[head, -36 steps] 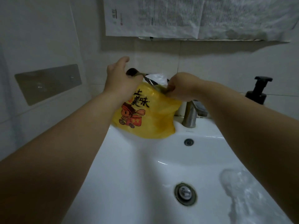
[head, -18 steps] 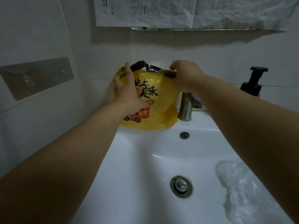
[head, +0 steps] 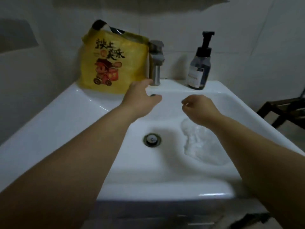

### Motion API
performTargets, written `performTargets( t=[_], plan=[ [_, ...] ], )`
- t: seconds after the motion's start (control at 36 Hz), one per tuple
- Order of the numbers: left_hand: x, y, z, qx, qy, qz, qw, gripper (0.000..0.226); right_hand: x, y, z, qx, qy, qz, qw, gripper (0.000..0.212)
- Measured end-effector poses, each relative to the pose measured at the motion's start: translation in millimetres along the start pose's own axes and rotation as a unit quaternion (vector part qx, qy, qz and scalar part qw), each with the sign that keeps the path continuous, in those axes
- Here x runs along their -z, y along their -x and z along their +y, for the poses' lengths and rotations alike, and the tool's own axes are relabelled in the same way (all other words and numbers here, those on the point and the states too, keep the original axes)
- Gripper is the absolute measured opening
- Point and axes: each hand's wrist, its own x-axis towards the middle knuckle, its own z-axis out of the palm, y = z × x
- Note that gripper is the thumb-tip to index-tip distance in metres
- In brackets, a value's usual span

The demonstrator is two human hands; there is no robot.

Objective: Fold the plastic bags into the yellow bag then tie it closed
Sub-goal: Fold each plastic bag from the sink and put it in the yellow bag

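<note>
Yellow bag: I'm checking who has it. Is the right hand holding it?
No, the right hand hovers over the sink, well apart from the yellow bag.

Both arms stretched forward; left hand [head: 140, 98] relaxed, palm down; right hand [head: 200, 108] loosely curled, empty.

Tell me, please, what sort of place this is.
Most likely a home bathroom: a white ceramic sink with a drain plug, a metal tap on its back ledge, and a pump soap bottle beside the tap, against a tiled wall.
</note>
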Motion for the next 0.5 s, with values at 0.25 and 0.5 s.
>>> performTargets(
  t=[0.25, 0.5],
  plan=[
    [-31.0, 27.7, -19.7, 0.063, -0.067, -0.147, 0.985, 0.058, -22.4, 16.6, 52.5, -0.119, 0.267, -0.313, 0.904, 0.072],
    [-6.3, 27.1, -24.2, 0.092, 0.062, -0.098, 0.989, 0.050, -11.7, 12.9, 10.7, -0.117, -0.368, -0.159, 0.909, 0.008]
  ],
)
